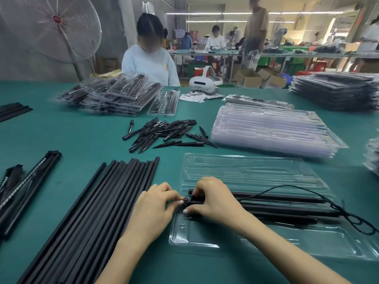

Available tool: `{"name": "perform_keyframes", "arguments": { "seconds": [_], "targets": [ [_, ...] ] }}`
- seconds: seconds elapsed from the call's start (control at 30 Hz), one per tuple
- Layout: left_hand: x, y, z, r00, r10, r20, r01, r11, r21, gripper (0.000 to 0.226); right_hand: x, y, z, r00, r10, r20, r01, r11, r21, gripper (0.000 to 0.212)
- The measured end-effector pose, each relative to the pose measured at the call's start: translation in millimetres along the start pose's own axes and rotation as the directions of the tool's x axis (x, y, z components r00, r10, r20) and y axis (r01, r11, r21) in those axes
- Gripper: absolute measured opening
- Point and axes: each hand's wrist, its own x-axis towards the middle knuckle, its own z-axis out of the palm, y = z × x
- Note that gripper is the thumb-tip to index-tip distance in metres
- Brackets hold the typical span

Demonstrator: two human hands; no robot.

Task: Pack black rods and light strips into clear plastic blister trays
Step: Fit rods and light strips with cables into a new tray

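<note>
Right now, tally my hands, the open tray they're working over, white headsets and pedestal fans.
Hands: 2, left hand and right hand, both holding one black rod
Open blister tray: 1
White headset: 1
Pedestal fan: 1
Total: 5

**Both hands meet at centre**

The left hand (155,203) reaches in from below, forearm angled up and rightward, fingers curled with fingertips pinching. The right hand (213,199) lies knuckles-up opposite it, fingers bent down and thumb tucked under, forearm running off to the lower right.
</note>
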Motion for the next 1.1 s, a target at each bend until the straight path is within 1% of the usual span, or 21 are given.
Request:
{"name": "perform_keyframes", "arguments": {
  "seconds": [0.13,0.2,0.27,0.37,0.43,0.5,0.63,0.77,0.83,0.9,1.0,1.07,1.1],
  "targets": [
    [1,1,0,0.995,-0.096,-0.009,0.095,0.992,-0.086,0.01,3,3,-2,0.999,-0.004,0.051,0.001,0.998,0.057,0.041],
    [2,3,2,0.988,-0.152,-0.002,0.15,0.979,-0.137,0.013,8,6,-8,0.996,0.022,0.082,-0.032,0.991,0.129,0.037],
    [4,5,3,0.981,-0.189,0.033,0.192,0.972,-0.137,0.014,14,7,-16,0.988,0.064,0.143,-0.087,0.984,0.159,0.031],
    [8,7,2,0.962,-0.249,0.115,0.262,0.959,-0.11,0.016,26,5,-22,0.952,0.103,0.289,-0.137,0.985,0.102,0.03],
    [13,8,0,0.939,-0.305,0.161,0.326,0.936,-0.132,0.02,35,1,-26,0.919,0.126,0.372,-0.155,0.987,0.047,0.029],
    [19,8,-1,0.91,-0.352,0.22,0.391,0.904,-0.171,0.027,43,-2,-31,0.897,0.142,0.418,-0.157,0.988,0.0,0.028],
    [28,7,0,0.86,-0.403,0.313,0.484,0.838,-0.251,0.027,50,-7,-39,0.881,0.161,0.446,-0.148,0.987,-0.065,0.036],
    [32,6,1,0.827,-0.449,0.338,0.543,0.794,-0.274,0.021,54,-18,-39,0.875,0.177,0.45,-0.078,0.97,-0.23,0.053],
    [33,5,2,0.821,-0.454,0.345,0.553,0.784,-0.283,0.021,56,-17,-39,0.87,0.171,0.463,-0.056,0.966,-0.251,0.05],
    [31,5,4,0.827,-0.457,0.327,0.549,0.782,-0.295,0.02,54,-12,-38,0.868,0.147,0.474,-0.053,0.977,-0.205,0.039],
    [27,9,8,0.85,-0.464,0.249,0.517,0.824,-0.231,0.018,49,-4,-39,0.89,0.09,0.447,-0.057,0.995,-0.086,0.032],
    [25,13,8,0.865,-0.455,0.212,0.492,0.854,-0.17,0.021,42,2,-46,0.919,0.03,0.393,-0.03,1.0,-0.006,0.026],
    [24,15,8,0.877,-0.444,0.183,0.471,0.87,-0.145,0.023,37,7,-54,0.941,0.006,0.339,-0.019,0.999,0.035,0.022]
  ]
}}
